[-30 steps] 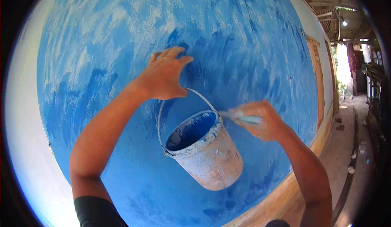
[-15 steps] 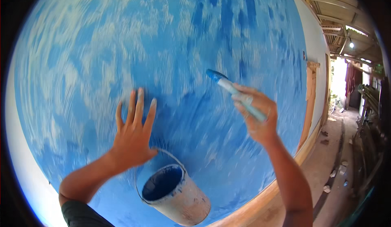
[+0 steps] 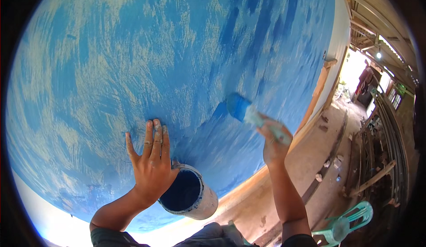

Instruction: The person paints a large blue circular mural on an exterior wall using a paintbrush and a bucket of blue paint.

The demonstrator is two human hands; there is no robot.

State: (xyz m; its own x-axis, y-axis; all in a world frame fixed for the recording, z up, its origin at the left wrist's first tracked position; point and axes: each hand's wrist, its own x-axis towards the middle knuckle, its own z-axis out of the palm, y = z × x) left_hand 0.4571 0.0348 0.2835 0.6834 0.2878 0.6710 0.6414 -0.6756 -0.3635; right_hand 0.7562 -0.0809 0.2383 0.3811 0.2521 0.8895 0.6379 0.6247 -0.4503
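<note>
My left hand [image 3: 154,169] is spread on the blue-streaked wall [image 3: 111,83], its paint-smudged fingers pointing up. At its thumb hangs a white bucket [image 3: 210,202], smeared outside and dark blue within; its handle is mostly hidden now. My right hand [image 3: 276,140] is closed round the pale green handle of a paintbrush [image 3: 239,107]. Blue paint covers the bristles, which lie against the wall up and to the right of the bucket, beside a darker blue patch.
Wooden trim [image 3: 317,94] edges the wall on the right. Beyond it, a dirt floor [image 3: 301,162] holds stones and a dark strip. A green plastic chair [image 3: 341,229] stands at lower right, near stacked poles [image 3: 390,127]. A lit bulb [image 3: 379,55] hangs under the roof.
The brush has come down, its bristles now broad against the wall. The view has tilted and shifted, bringing in the chair and my lap. My left hand still lies flat, with the bucket beside its thumb.
</note>
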